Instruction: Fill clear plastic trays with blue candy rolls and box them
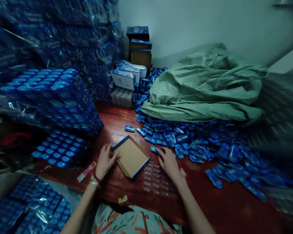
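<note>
A shallow cardboard box (130, 154) with a brown inside and blue outer edges lies open on the table. At its left corner, my left hand (105, 162) pinches the wall between thumb and fingers. My right hand (168, 162) is closed around a small blue packet (154, 149) at the near edge of a loose pile of blue packets (171, 139); the fingers partly cover it. Beneath my right wrist, partly hidden, lies a clear plastic tray (153, 182) with moulded hollows.
Stacks of blue-capped containers (63, 86) stand at the left, with wrapped packs (34, 208) below the table edge. A green cloth sack (205, 87) rests on the pile. Folded boxes (124, 78) stand at the back. A pink wrapper strip (88, 170) lies near my left wrist.
</note>
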A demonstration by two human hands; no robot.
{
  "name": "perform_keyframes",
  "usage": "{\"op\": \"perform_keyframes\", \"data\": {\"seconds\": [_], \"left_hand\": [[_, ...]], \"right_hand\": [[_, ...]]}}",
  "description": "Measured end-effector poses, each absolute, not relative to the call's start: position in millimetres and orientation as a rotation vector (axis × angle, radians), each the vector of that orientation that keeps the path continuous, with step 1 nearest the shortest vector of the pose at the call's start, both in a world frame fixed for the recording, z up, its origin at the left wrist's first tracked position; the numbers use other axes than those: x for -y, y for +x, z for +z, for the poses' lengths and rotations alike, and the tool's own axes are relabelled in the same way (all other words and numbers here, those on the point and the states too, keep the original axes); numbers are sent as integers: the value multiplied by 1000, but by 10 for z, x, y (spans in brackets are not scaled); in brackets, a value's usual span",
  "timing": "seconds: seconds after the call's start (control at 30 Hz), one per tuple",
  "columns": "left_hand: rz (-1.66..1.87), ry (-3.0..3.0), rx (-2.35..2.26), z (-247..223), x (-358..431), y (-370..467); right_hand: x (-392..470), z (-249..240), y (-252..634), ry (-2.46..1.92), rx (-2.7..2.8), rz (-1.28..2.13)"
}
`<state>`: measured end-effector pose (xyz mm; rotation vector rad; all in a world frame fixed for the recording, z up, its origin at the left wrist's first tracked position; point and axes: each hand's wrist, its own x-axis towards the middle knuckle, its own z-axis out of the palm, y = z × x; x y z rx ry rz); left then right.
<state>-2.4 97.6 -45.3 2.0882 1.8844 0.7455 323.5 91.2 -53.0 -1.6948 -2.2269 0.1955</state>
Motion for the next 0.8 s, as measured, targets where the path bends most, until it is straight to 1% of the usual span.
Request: {"op": "perform_keyframes", "data": {"seconds": [0.13,0.2,0.27,0.4,0.53,0.6,0.7,0.73,0.8], "left_hand": [[296,2034,-2053,-367,-1288,155],[190,2026,-2101,-290,-1378,236],[176,2027,-2123,-242,-1414,259],[225,2007,-2135,-275,-1318,183],[282,2000,-2012,-357,-1018,196],[187,1973,-1956,-361,-825,270],[45,1916,-1924,-330,-584,373],[66,1892,-1930,-323,-539,390],[220,1849,-1935,-333,-524,399]], "right_hand": [[-641,-513,3330,-1640,2024,234],[-490,-471,3221,-1638,1900,257],[-321,-454,3056,-1624,1939,295],[11,-566,2929,-1560,2276,287],[159,-713,3346,-1586,2271,170],[164,-713,3631,-1599,2229,146],[136,-620,3923,-1594,2229,208],[119,-580,3964,-1590,2233,232],[60,-513,3968,-1594,2203,254]]}}
